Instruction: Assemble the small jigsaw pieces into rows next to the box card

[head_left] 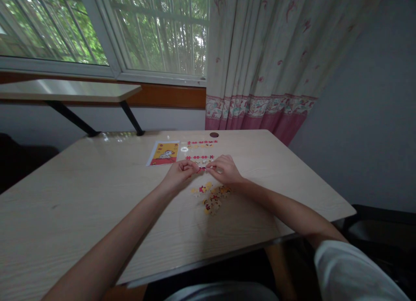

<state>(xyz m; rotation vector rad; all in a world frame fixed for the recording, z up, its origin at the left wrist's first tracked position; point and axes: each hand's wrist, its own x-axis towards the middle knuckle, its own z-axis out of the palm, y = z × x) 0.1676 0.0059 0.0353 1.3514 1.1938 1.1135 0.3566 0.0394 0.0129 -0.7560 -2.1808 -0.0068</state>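
My left hand and my right hand meet over the light wooden table, fingers pinched together on small red puzzle pieces held between them. Two short rows of joined red-edged pieces lie just beyond the hands, the farther row near a cable hole. A loose heap of yellow and red pieces lies just in front of my wrists. A yellow and red reference picture card lies flat to the left of the rows.
A round cable hole sits at the table's far edge. A shelf on black brackets juts out below the window at the back left. A pink-bordered curtain hangs behind the table. The table's right corner is close.
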